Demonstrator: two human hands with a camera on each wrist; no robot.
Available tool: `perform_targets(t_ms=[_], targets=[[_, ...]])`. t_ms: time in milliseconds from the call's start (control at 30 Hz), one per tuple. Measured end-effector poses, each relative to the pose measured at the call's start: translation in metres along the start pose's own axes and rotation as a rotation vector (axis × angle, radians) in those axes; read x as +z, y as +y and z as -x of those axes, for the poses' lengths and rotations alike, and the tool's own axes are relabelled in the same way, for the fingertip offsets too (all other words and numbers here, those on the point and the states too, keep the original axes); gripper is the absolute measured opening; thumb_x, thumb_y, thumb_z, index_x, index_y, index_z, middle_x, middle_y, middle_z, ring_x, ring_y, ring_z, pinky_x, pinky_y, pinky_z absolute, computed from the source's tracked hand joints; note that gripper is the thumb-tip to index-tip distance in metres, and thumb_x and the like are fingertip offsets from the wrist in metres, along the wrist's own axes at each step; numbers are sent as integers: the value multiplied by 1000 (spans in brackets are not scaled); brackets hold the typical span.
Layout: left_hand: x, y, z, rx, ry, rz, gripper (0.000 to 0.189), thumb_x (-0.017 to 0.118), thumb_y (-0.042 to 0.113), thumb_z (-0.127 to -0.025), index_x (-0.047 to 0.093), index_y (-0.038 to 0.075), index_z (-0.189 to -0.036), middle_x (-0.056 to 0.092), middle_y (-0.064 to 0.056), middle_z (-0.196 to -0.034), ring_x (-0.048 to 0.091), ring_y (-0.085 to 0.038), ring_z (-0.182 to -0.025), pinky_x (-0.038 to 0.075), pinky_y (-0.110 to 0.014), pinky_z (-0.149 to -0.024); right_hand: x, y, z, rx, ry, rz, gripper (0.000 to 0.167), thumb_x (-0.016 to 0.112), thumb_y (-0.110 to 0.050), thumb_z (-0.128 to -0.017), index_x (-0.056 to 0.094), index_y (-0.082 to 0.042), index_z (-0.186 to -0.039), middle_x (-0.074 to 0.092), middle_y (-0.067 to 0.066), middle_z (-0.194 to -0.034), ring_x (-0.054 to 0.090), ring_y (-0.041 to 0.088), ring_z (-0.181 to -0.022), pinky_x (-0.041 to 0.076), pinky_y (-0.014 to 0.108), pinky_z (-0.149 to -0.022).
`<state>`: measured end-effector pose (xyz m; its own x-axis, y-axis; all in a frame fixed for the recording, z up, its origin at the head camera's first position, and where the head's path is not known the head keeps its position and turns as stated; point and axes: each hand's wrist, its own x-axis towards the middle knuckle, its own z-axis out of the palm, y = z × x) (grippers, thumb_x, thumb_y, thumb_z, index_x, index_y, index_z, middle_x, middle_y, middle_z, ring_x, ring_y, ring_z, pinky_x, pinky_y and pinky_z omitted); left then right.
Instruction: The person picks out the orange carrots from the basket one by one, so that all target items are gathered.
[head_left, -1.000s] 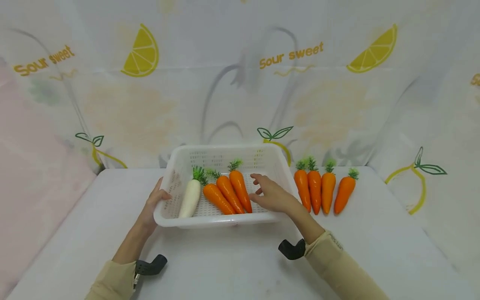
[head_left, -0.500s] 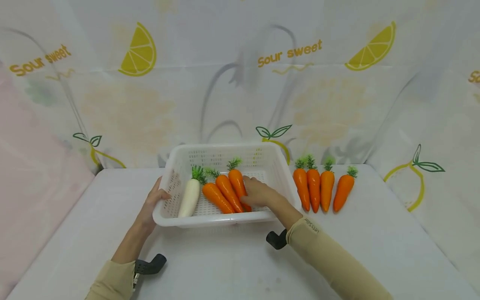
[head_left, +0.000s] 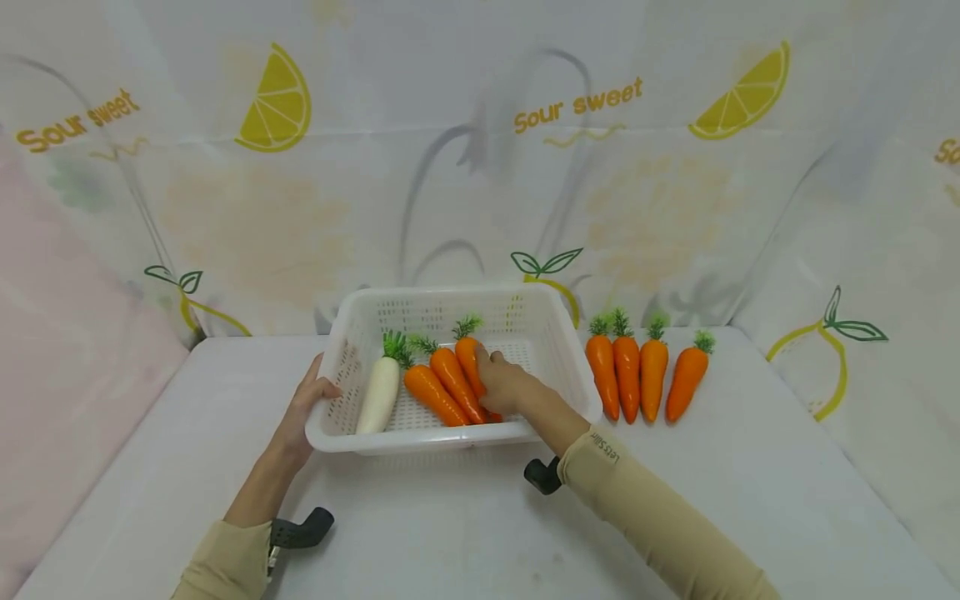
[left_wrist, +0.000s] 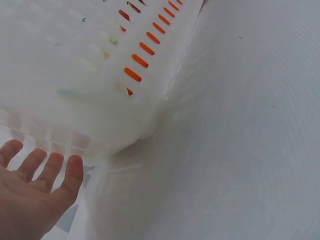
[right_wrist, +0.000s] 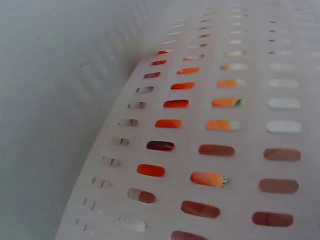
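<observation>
Where the bare right hand [head_left: 512, 387] reaches over the near rim, the rightmost glossy orange carrot with a feathery green top [head_left: 469, 360] lies directly at its fingers, toward the left, its long axis running from the leafy end on the far side to a tip slanting near and right. That hand is much the nearer one; its fingers are curled over the carrot's middle and touch it, though how firmly they grip cannot be told. The carrot rests inside a white perforated plastic basket [head_left: 450, 442], with two more orange carrots [head_left: 444, 387] just to its left and a smooth white radish with a dark green top [head_left: 381, 393] leftmost. The bare left hand [head_left: 298, 408] holds the basket's left side, thumb over the rim and fingers outside the wall. Right of the basket, four other orange carrots [head_left: 628, 379] lie side by side on the white table [head_left: 450, 533]
</observation>
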<state>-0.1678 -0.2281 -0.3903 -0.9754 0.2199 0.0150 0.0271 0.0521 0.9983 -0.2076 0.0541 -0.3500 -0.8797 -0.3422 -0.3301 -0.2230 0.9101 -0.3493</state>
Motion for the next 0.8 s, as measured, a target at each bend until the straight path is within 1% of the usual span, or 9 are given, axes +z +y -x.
perform_targets(t_ms=[67,167,333,367,433,567,600,667,800], targets=[[0,1,0,0,0,1,73,27,14,-82,4,19,-152,6,-15,-158,9,-40,-142,7,-66,-107,-3,1,0,6,7,-15,83,61,-18,-89,8,-4,-152,31,23,-149,51,40,-121,39,49,-102],[1,2,0,-1,1,5,73,27,14,-83,4,20,-151,7,-14,-158,9,-39,-142,7,-65,-107,-5,2,-1,14,-1,-36,85,62,-21,-89,7,-2,-151,37,22,-148,45,37,-129,34,47,-107],[0,2,1,-9,3,-3,73,28,14,-83,5,21,-151,7,-13,-158,11,-38,-141,8,-64,-106,-3,4,-1,33,-32,-48,82,61,-18,-89,9,-1,-151,46,18,-143,46,31,-130,33,44,-109],[0,1,2,-9,3,-6,73,28,14,-83,5,21,-151,7,-14,-158,11,-38,-140,8,-64,-106,-3,4,-1,37,-37,-60,82,61,-17,-89,9,-2,-151,47,17,-141,47,30,-128,34,44,-108],[-1,0,1,-3,-2,-21,73,28,14,-82,4,20,-151,6,-14,-158,9,-40,-142,8,-65,-106,-1,4,0,41,-36,-86,81,60,-15,-88,11,-4,-151,52,15,-135,52,29,-120,38,42,-104],[-3,-1,0,7,-9,-34,73,28,14,-82,4,18,-152,5,-15,-158,8,-42,-143,8,-67,-106,-2,4,1,21,-26,-139,80,60,-12,-86,13,-7,-151,58,11,-122,55,26,-101,45,38,-91],[-4,-1,-1,8,-9,-34,74,28,13,-82,4,18,-152,6,-16,-158,8,-42,-143,8,-67,-106,-2,4,2,12,-15,-139,81,61,-12,-85,15,-7,-151,57,12,-123,55,26,-101,45,38,-91],[-4,-1,-1,10,-8,-38,74,28,13,-82,5,18,-152,7,-16,-158,10,-42,-142,10,-67,-105,-3,4,5,-5,10,-138,82,63,-14,-84,15,-7,-151,55,14,-129,55,28,-107,45,41,-94],[-5,0,-1,15,-14,-49,74,29,13,-82,6,19,-152,8,-15,-158,12,-42,-142,11,-67,-105,-4,4,11,-34,49,-152,88,64,-17,-82,10,-7,-152,45,17,-142,53,30,-117,39,46,-103]])
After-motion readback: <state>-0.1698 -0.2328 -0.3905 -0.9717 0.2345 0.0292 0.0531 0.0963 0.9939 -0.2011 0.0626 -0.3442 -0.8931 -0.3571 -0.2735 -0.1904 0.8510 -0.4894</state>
